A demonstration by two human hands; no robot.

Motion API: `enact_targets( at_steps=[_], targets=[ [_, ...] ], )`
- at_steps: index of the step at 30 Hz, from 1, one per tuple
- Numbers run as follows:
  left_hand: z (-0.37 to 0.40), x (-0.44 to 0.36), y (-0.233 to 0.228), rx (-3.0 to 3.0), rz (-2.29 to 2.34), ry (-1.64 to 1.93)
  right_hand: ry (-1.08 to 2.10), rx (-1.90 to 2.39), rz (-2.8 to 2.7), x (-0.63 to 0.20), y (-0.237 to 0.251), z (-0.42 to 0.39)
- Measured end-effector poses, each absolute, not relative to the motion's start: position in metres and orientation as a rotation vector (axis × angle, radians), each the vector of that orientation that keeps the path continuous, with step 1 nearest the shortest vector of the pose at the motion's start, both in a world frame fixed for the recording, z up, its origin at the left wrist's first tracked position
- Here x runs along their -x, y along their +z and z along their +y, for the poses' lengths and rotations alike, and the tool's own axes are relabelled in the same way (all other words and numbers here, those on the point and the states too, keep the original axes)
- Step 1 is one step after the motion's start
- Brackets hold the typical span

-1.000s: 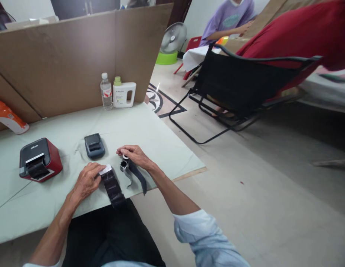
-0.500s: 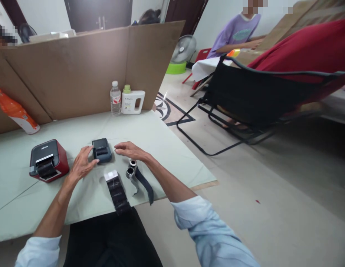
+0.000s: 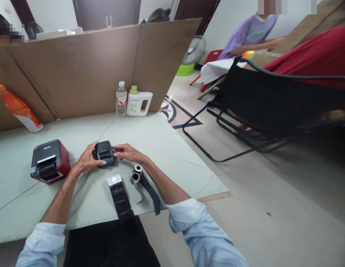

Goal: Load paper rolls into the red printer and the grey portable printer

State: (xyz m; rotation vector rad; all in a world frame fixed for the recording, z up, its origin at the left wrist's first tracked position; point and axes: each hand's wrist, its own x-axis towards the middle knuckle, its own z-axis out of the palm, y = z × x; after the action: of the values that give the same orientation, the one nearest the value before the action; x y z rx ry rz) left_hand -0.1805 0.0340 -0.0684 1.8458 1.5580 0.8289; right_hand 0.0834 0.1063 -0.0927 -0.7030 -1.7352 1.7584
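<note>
A small dark blue-grey label printer (image 3: 104, 152) stands on the pale green table cover between my hands. My left hand (image 3: 90, 158) grips its left side, thumb along the front edge and fingers at the back corner. On the opposite side, my right hand (image 3: 127, 152) has its fingertips pinched at the printer's right edge. Nearer to me lies a strip of black labels (image 3: 121, 198) with a white end, hanging over the table edge. Beside it, below my right wrist, are two partly unwound rolls of label tape (image 3: 137, 174). A larger red and black label printer (image 3: 50, 161) stands left of my left hand.
A cardboard panel (image 3: 80, 70) borders the table's back. Before it stand a water bottle (image 3: 121, 99), a white jug (image 3: 139, 104) and a tilted orange bottle (image 3: 19, 109). To the right are a black folding chair (image 3: 253, 100), a fan (image 3: 195, 50) and a person in purple (image 3: 250, 35).
Both hands have closed in on the small printer and now touch it from either side. My right hand was apart from it before. The view has shifted slightly left.
</note>
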Motion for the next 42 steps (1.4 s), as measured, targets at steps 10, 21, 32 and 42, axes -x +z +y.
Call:
enact_targets(
  at_steps=[10, 21, 32, 42],
  targets=[
    [0.026, 0.181, -0.084, -1.749, 1.513, 0.999, 1.775, 0.734, -1.710, -0.081, -0.099, 0.102],
    [0.026, 0.174, -0.078, -1.853, 1.615, 1.037, 1.754, 0.733, -1.742, -0.080, -0.101, 0.099],
    [0.024, 0.159, -0.064, -1.936, 1.668, 1.004, 1.748, 0.733, -1.713, -0.081, -0.100, 0.096],
    [-0.015, 0.175, -0.087, -2.015, 1.679, 0.951, 1.698, 0.708, -1.770, -0.079, -0.103, 0.098]
  ],
)
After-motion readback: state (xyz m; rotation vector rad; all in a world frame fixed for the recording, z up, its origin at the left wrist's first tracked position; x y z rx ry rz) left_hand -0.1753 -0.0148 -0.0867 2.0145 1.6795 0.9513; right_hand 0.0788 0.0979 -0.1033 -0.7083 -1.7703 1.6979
